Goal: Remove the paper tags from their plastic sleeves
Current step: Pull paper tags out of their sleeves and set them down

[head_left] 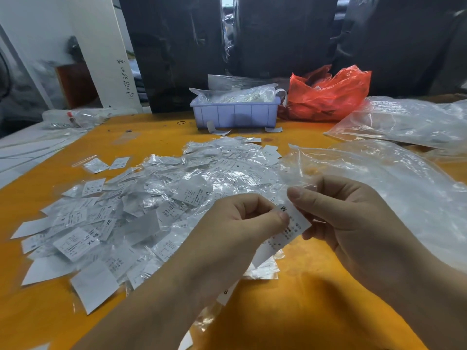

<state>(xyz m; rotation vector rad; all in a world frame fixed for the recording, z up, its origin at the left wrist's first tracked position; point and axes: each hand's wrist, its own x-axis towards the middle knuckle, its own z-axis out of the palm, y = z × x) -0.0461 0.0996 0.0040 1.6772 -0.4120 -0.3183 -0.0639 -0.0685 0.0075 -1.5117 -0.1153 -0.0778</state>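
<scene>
Above the near middle of the orange table [290, 311], both hands hold one paper tag [293, 224] between them. The tag is a narrow white strip marked "M" at its upper end; its long axis runs on a slant, from upper right, by the right hand's thumb, down to lower left, behind the left hand. The left hand [242, 223] has its fingers curled and pinches the tag near the top edge between thumb and forefinger. The right hand [346, 218] grips the tag's right edge, thumb on top, fingers curled behind it. Whether a sleeve still covers this tag cannot be told (any clear film here is lost in the glare).

Left of and beyond the hands, a loose pile [151, 198] of tags in crinkled clear sleeves spreads over the table, lying flat at every angle; some show "XL", "XS" and "S". A few strays lie apart at the pile's far left edge. To the right, a large clear bag [391, 188] lies just beside the right hand, and another bag [404, 120] lies farther back near the right edge.

At the far edge stands a pale blue bin [235, 114] filled with plastic, with a red bag [328, 94] touching its right side. A small black ring [181, 122] lies left of the bin. Bare orange surface shows in front of the hands, toward the near edge, and in a band between pile and bin.
</scene>
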